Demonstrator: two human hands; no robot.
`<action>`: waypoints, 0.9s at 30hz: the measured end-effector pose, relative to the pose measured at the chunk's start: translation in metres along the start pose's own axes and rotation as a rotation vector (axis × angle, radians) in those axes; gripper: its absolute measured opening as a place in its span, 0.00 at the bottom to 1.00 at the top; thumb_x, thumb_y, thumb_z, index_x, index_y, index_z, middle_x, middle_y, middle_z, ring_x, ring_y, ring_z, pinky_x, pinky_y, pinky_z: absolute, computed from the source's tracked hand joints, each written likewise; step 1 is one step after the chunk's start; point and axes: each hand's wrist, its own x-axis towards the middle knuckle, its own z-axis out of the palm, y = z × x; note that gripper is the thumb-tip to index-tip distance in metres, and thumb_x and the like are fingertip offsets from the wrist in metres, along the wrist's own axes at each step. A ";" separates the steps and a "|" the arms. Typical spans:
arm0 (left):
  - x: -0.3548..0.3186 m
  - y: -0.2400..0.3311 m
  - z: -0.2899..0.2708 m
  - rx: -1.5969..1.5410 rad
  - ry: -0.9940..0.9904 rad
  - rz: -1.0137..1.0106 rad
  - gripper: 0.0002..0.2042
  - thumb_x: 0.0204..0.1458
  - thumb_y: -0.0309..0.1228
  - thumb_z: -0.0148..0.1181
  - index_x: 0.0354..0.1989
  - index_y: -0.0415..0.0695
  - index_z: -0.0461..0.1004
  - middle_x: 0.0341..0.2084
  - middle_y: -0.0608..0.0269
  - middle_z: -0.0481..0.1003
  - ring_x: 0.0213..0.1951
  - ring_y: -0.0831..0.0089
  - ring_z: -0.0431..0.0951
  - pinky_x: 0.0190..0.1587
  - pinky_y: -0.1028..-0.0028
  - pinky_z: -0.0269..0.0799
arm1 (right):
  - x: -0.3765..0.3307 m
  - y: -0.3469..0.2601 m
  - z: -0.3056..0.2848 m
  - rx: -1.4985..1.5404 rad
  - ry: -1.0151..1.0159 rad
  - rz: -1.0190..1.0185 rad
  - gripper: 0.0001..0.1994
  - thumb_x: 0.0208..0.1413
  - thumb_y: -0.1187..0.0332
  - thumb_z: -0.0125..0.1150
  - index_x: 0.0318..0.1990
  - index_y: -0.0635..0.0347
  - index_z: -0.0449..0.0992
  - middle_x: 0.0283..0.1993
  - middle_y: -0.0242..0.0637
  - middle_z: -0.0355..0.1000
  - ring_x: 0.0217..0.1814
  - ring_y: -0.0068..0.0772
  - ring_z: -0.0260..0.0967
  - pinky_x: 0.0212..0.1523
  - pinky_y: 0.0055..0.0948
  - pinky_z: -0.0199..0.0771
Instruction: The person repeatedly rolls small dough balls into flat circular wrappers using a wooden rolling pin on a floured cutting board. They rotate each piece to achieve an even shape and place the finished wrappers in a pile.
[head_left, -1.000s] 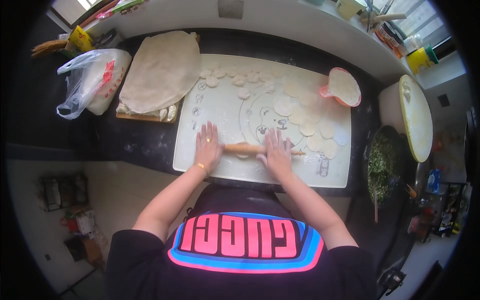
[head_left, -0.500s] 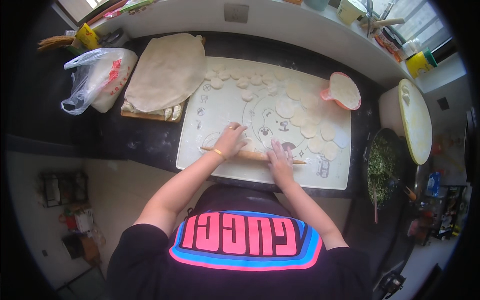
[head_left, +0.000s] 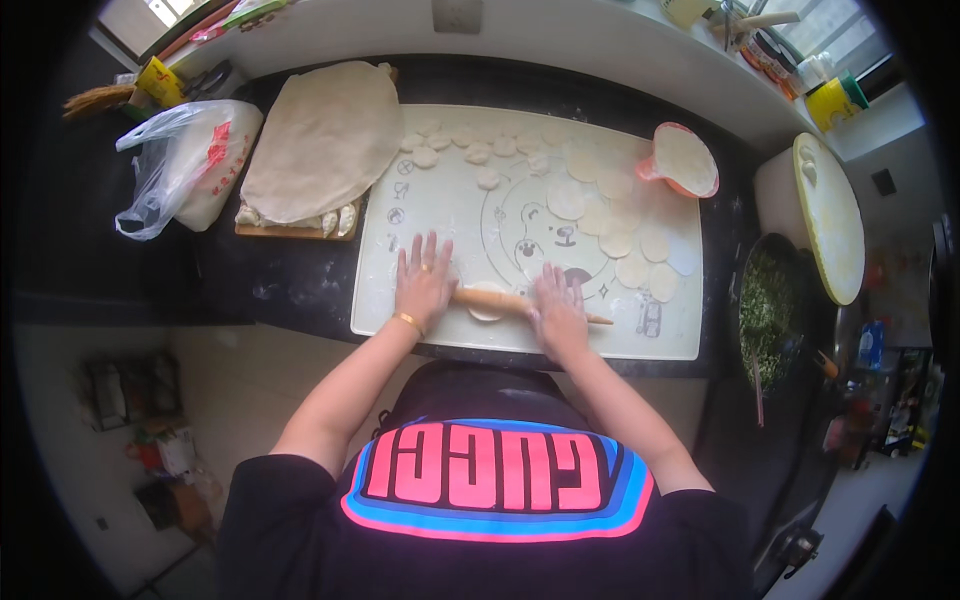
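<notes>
Evidently, we have a plastic bag point(head_left: 205, 168) and, nearer, a dough sheet point(head_left: 320, 145) up and left of our left grip point(head_left: 425, 280), which lies unclenched, fingers spread, on the left end of the rolling pin point(head_left: 492, 299). Between our grips, a dough round point(head_left: 485, 316) sits under the pin. Our right grip point(head_left: 560, 308), blurred, rests fingers outstretched over the pin; beyond it lie dough wrappers point(head_left: 567, 199), and farther right, chopped greens point(head_left: 765, 320).

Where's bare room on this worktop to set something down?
The black counter left of the mat, nearer than the wooden board, looks mostly bare. So does the mat's near right corner, past the rolling pin. Farther back, the mat's right side is crowded with dough rounds and the red bowl.
</notes>
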 end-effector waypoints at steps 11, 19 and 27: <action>-0.010 -0.002 -0.015 -0.003 -0.209 0.032 0.33 0.55 0.38 0.44 0.66 0.37 0.41 0.67 0.48 0.38 0.67 0.48 0.36 0.64 0.47 0.31 | -0.012 -0.007 -0.004 -0.037 -0.171 0.100 0.37 0.51 0.51 0.54 0.64 0.62 0.51 0.70 0.49 0.38 0.73 0.47 0.34 0.68 0.52 0.29; 0.005 -0.010 0.002 0.004 -0.133 -0.101 0.32 0.56 0.39 0.41 0.66 0.38 0.40 0.67 0.48 0.38 0.67 0.49 0.37 0.64 0.47 0.30 | 0.027 -0.012 -0.014 -0.083 -0.152 0.156 0.35 0.54 0.50 0.50 0.64 0.61 0.50 0.71 0.48 0.35 0.74 0.46 0.30 0.67 0.55 0.27; 0.044 -0.014 0.003 -0.057 -0.027 -0.127 0.33 0.56 0.41 0.42 0.66 0.41 0.41 0.67 0.47 0.38 0.67 0.47 0.36 0.63 0.45 0.31 | 0.052 -0.002 0.001 -0.172 0.022 0.190 0.36 0.52 0.47 0.50 0.63 0.61 0.54 0.70 0.49 0.39 0.73 0.44 0.34 0.65 0.58 0.32</action>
